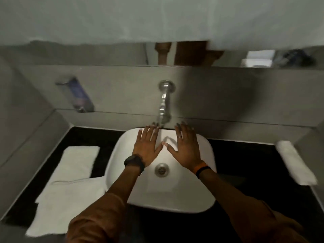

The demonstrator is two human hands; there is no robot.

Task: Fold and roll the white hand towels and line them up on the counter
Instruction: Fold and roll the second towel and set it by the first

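Both hands hover flat over the white basin, fingers spread and thumbs nearly touching. My left hand and my right hand hold nothing. On the black counter to the left lie two flat white hand towels: a smaller folded towel further back and a larger flat towel near the front edge. A rolled white towel lies on the counter at the far right, against the wall.
The white basin fills the middle of the black counter. A chrome tap juts from the grey back wall above it. A soap dispenser hangs on the wall at the left. A mirror runs along the top.
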